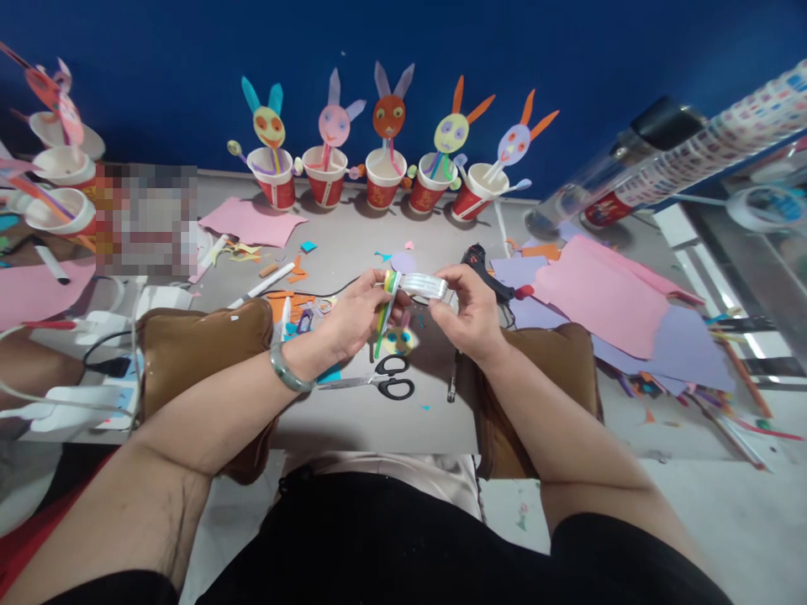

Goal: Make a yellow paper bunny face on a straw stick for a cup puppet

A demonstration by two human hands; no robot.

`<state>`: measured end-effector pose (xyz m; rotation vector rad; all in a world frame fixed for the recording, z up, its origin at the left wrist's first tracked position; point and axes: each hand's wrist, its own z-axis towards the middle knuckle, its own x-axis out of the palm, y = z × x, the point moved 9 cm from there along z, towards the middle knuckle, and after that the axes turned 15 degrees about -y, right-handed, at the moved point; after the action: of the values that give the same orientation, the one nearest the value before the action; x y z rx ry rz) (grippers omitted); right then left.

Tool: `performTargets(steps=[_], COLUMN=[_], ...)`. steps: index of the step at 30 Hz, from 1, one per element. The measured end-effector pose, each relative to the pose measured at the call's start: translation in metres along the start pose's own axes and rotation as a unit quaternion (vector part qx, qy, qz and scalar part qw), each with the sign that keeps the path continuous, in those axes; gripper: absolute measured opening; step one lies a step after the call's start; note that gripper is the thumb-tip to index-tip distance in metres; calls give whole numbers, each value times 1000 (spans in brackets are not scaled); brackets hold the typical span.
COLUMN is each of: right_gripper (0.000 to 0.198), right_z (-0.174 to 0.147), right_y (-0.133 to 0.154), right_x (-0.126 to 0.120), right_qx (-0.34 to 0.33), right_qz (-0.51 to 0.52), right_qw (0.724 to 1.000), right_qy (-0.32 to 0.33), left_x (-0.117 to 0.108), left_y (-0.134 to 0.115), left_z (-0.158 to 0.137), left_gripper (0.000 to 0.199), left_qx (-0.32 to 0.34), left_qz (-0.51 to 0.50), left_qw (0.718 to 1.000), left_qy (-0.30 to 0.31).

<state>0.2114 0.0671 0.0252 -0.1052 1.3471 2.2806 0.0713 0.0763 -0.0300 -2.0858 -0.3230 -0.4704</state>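
Note:
My left hand (369,307) pinches a small bundle of thin yellow, green and whitish strips (382,323) whose exact kind I cannot make out. My right hand (467,315) grips a roll of clear tape (424,286), its fingers around the right side. The roll's left end meets the bundle at my left fingertips. Just below my hands lies a yellow paper rabbit face (398,339) with blue eyes, partly covered by the strips. Black-handled scissors (384,385) rest on the table nearer to me. A dark pen (452,376) lies under my right wrist.
Several red paper cups (381,193) with rabbit figures line the back wall. A black glue gun (484,273) lies beyond my right hand. Brown cushions (205,349) sit under both forearms. Pink paper (611,294) is piled at right. Another person's arm (38,370) reaches in at left.

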Motion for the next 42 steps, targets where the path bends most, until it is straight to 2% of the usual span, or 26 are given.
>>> performTargets(steps=[3, 7, 11, 17, 24, 32, 39, 42], right_gripper=[20, 20, 17, 13, 23, 26, 30, 39], right_z=[0, 1, 1, -1, -4, -5, -4, 0], right_y=[0, 2, 4, -8, -21, -29, -28, -24], right_x=[2, 5, 8, 12, 22, 25, 22, 10], right_qx=[7, 3, -5, 46, 101, 114, 113, 101], right_qz=[2, 5, 3, -18, -23, -33, -31, -52], right_qw=[1000, 1000, 1000, 998, 988, 983, 986, 992], right_qy=[5, 10, 25, 46, 117, 138, 115, 58], left_x=[-1, 1, -2, -5, -12, -14, -14, -16], left_y=[1, -2, -4, -13, -20, -23, -27, -31], left_z=[1, 1, 4, 5, 8, 6, 3, 5], left_gripper=[20, 5, 14, 21, 20, 20, 18, 18], left_qx=[-6, 19, 53, 75, 62, 45, 60, 65], left_qz=[0, -4, 34, 43, 48, 49, 84, 68], left_qw=[1000, 1000, 998, 996, 996, 996, 993, 993], left_qy=[-3, 14, 8, -10, -32, -52, -49, -73])
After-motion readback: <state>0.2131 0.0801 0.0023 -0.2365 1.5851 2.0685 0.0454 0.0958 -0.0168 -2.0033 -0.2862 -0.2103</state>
